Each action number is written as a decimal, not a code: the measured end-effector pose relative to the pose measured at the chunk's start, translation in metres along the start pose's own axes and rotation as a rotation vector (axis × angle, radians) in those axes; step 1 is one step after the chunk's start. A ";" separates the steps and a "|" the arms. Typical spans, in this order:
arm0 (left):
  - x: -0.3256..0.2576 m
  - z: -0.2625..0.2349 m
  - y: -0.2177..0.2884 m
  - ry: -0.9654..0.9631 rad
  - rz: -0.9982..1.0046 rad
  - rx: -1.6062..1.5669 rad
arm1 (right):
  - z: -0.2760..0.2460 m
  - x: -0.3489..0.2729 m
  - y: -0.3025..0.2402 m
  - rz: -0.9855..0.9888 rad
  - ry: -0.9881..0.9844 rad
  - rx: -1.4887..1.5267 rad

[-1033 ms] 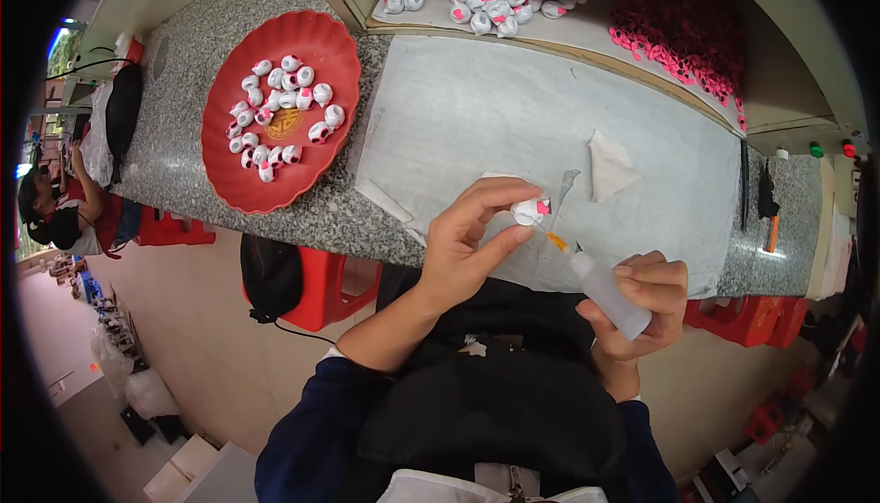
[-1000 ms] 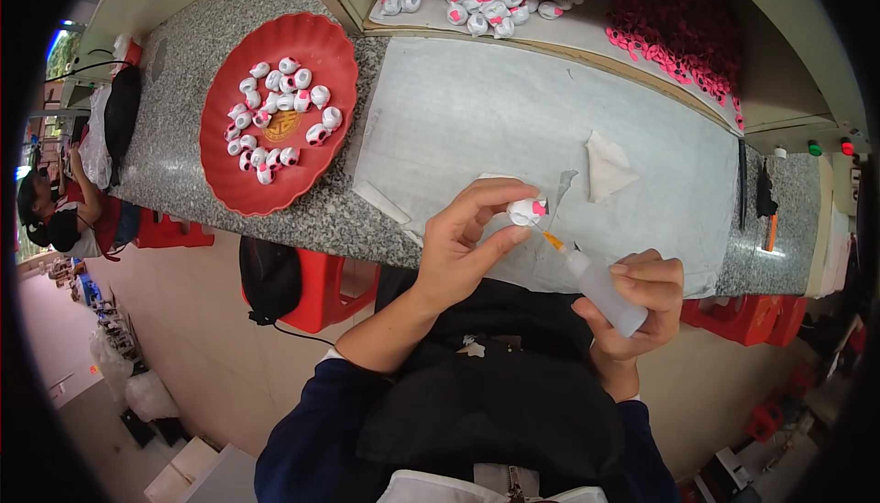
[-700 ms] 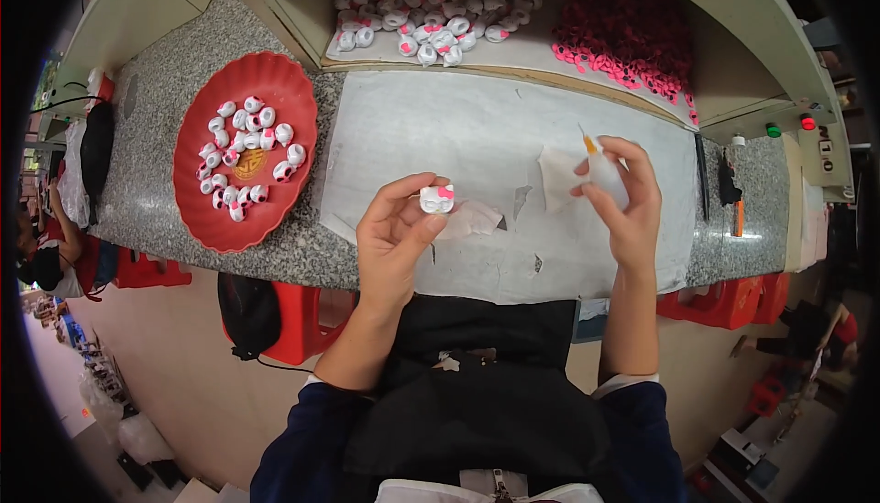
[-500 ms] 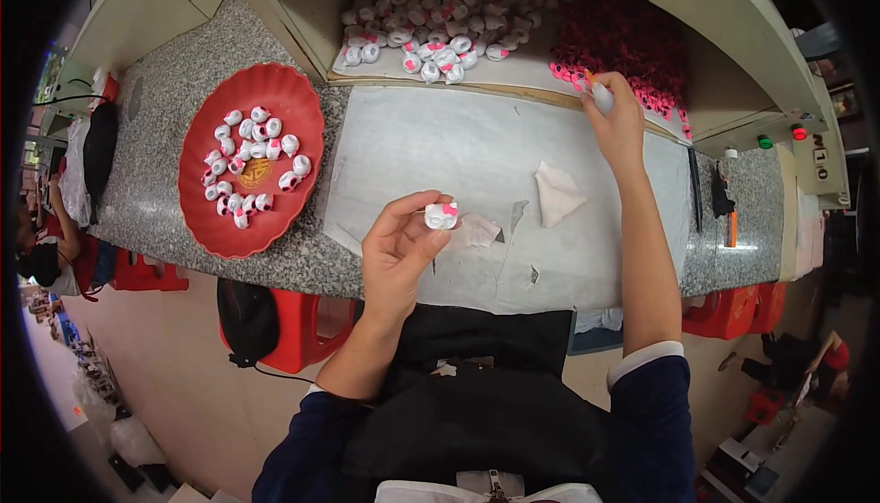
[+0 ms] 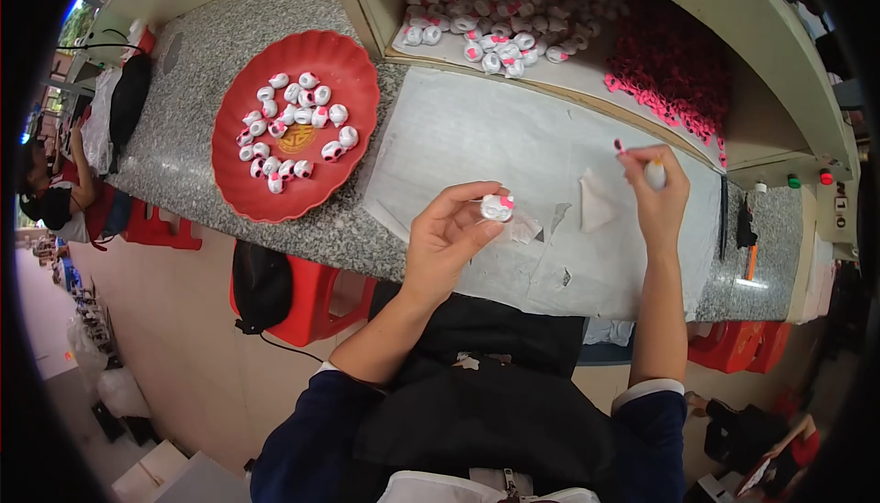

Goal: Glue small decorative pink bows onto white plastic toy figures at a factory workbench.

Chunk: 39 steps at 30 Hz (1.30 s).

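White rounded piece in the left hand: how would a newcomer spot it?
Right of the red scalloped dish lies a pale paper sheet. Over it, the left hand pinches the small white rounded piece with a pink patch. Unlike similar white pieces in the dish and on the shelf, it is held.

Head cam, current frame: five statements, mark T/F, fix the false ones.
1. The left hand holds a white bead with a pink bow. True.
2. The right hand holds a white bottle. True.
3. That hand holds only the bottle. False: it also pinches a small pink-and-black piece.
4. The scalloped dish is blue. False: the scalloped dish is red.
5. The white cloth lies on the white sheet. True.
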<state>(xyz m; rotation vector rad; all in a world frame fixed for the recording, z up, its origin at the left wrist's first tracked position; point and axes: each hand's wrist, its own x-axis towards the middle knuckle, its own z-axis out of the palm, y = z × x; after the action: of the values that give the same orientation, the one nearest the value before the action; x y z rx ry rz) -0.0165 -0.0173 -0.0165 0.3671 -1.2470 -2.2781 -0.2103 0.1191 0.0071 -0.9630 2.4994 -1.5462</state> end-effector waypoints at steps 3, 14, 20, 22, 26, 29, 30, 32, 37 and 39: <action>0.000 0.002 -0.002 -0.025 -0.007 0.038 | 0.012 -0.044 -0.037 0.150 -0.122 0.348; -0.003 0.019 0.004 -0.138 0.356 0.796 | 0.035 -0.080 -0.048 0.375 -0.255 0.801; -0.003 0.020 0.000 -0.167 0.339 0.736 | 0.037 -0.082 -0.044 0.376 -0.239 0.766; -0.004 0.018 -0.002 -0.175 0.305 0.678 | 0.038 -0.083 -0.042 0.329 -0.207 0.739; -0.006 0.013 -0.004 -0.191 0.143 0.406 | 0.041 -0.087 -0.039 0.274 -0.192 0.718; -0.006 0.013 -0.001 -0.192 0.018 0.176 | 0.043 -0.088 -0.039 0.254 -0.161 0.690; -0.006 0.013 0.000 -0.200 -0.010 0.072 | 0.042 -0.088 -0.040 0.257 -0.195 0.761; -0.006 0.012 0.000 -0.221 -0.013 0.092 | 0.042 -0.087 -0.044 0.261 -0.228 0.831; -0.009 0.010 -0.001 -0.263 -0.015 0.094 | 0.043 -0.089 -0.041 0.318 -0.370 0.866; -0.009 0.013 0.001 -0.300 -0.017 0.058 | 0.042 -0.089 -0.043 0.336 -0.343 0.905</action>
<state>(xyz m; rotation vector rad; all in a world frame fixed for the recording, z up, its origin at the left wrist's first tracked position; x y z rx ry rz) -0.0150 -0.0040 -0.0086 0.0546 -1.4619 -2.3782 -0.1030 0.1195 -0.0027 -0.5464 1.3697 -1.8748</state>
